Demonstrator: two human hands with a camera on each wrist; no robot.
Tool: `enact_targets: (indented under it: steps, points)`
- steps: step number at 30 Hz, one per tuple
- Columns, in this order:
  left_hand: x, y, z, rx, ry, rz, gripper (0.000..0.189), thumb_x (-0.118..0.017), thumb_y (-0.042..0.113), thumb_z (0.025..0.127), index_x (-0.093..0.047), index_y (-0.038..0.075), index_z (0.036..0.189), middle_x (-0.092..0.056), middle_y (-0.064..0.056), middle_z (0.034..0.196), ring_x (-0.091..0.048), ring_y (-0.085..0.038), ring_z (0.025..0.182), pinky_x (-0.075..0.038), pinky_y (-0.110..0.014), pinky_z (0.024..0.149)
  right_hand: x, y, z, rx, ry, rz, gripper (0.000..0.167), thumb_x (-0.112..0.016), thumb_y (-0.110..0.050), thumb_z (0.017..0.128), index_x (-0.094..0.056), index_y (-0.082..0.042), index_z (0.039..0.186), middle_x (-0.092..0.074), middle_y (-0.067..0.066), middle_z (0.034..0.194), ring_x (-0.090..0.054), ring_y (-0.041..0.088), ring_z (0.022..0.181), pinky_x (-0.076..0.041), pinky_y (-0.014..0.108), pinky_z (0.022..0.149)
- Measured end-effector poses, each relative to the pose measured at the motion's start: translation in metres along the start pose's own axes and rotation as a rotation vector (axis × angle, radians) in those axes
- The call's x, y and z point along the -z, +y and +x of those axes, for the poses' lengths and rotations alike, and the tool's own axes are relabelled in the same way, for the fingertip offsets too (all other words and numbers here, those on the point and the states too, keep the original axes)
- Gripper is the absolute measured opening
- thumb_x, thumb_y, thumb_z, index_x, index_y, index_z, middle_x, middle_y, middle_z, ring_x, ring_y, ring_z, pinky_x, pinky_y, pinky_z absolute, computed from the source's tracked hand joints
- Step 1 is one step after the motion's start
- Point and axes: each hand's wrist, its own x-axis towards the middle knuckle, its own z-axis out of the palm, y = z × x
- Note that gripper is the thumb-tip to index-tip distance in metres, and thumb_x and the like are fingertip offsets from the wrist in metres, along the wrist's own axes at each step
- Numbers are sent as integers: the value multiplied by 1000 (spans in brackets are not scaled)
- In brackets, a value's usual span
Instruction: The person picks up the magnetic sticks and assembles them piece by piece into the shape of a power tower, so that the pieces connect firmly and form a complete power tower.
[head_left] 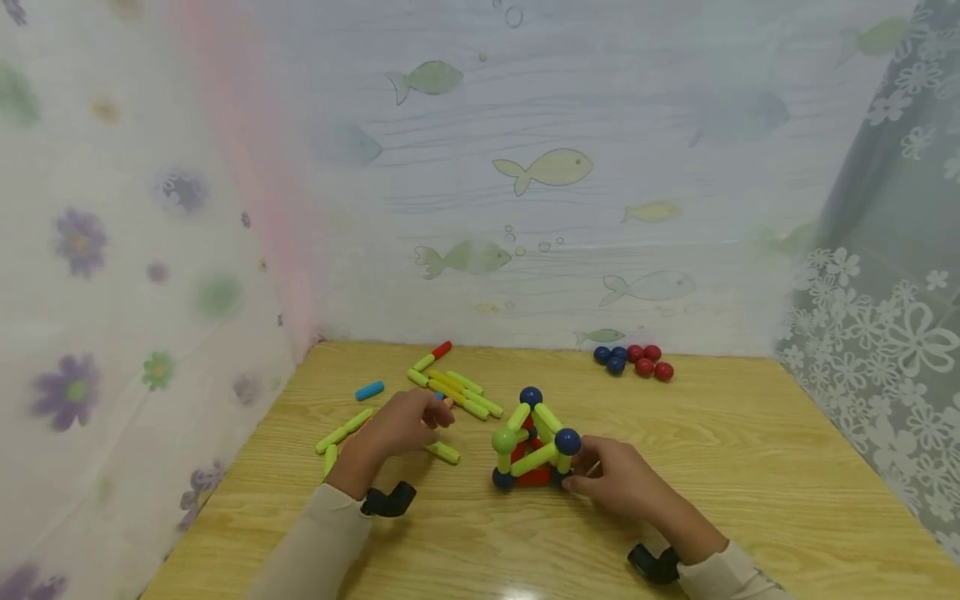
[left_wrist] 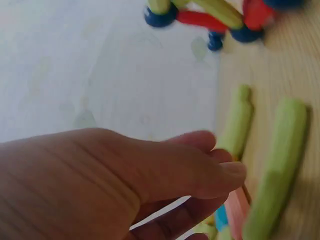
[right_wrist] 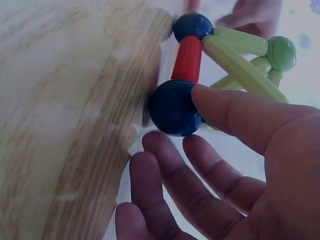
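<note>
A small frame of magnetic sticks and balls stands on the wooden table, with yellow-green sticks (head_left: pixel 534 459), red pieces low down, dark blue balls and one green ball (head_left: pixel 505 441). My right hand (head_left: pixel 617 477) pinches a dark blue ball (right_wrist: pixel 172 107) at its lower right corner, thumb on one side and fingertips at the other. To the left, my left hand (head_left: pixel 402 423) hovers over loose sticks, its fingers loosely bent and nothing visible between them. Close by its fingertips are a yellow-green stick (left_wrist: pixel 278 165) and an orange-pink stick (left_wrist: pixel 237 212), partly hidden.
More yellow-green and yellow sticks (head_left: pixel 447 387) lie behind the left hand, with a red stick (head_left: pixel 442 350) and a blue stick (head_left: pixel 370 391). Blue balls (head_left: pixel 616 365) and red balls (head_left: pixel 644 367) cluster at the back. Patterned curtains (head_left: pixel 465 208) border the table (head_left: pixel 712 442).
</note>
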Motion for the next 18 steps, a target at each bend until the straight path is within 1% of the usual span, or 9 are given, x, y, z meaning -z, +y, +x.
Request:
enact_targets:
  steps: [3,5,7,9,13,16,18]
  points:
    - [1,-11,-1,63,-40,17,33,-67,-11,88,-80,13,106,-74,0,106,-66,-21,100,-58,-38,80,-1,-2,0,9,1,-15,27,-83,-32,88,-68,-15,101,-70,-2,94,-66,13,86,-56,32,73]
    - [0,-15,-1,86,-57,22,39,-65,-15,84,-81,16,103,-73,1,104,-66,-20,98,-58,-37,78,-1,-1,-1,15,0,-13,27,-83,-32,89,-68,-15,102,-70,-3,94,-66,13,86,-56,31,72]
    - [0,-17,0,94,-67,21,42,-65,-16,82,-81,17,101,-73,1,103,-66,-20,98,-58,-38,79,-1,-1,-1,22,0,-11,26,-83,-32,89,-68,-15,102,-71,-3,94,-67,13,86,-56,31,71]
    - [-1,-19,0,97,-68,12,42,-68,-15,80,-81,19,100,-74,2,103,-66,-20,100,-59,-39,80,-1,-1,-1,27,0,-11,27,-83,-32,89,-67,-14,101,-71,-3,93,-67,13,85,-55,30,71]
    - [-4,-23,1,91,-75,-1,37,-77,-10,80,-82,23,96,-74,6,101,-66,-18,100,-58,-38,81,-1,0,-1,34,0,-11,26,-83,-32,89,-67,-14,100,-71,-3,92,-67,14,84,-55,30,70]
    - [-5,-25,1,67,-89,-2,34,-80,-6,82,-82,24,97,-75,7,101,-66,-17,98,-58,-38,82,-1,0,-1,38,-3,-10,26,-82,-32,90,-66,-14,100,-71,-3,92,-67,14,84,-55,30,69]
    - [-4,-26,1,51,-99,2,32,-81,-4,83,-82,23,100,-76,7,102,-67,-16,98,-59,-38,83,-1,0,-1,42,-6,-7,26,-82,-32,90,-66,-15,100,-71,-3,92,-67,14,84,-55,30,69]
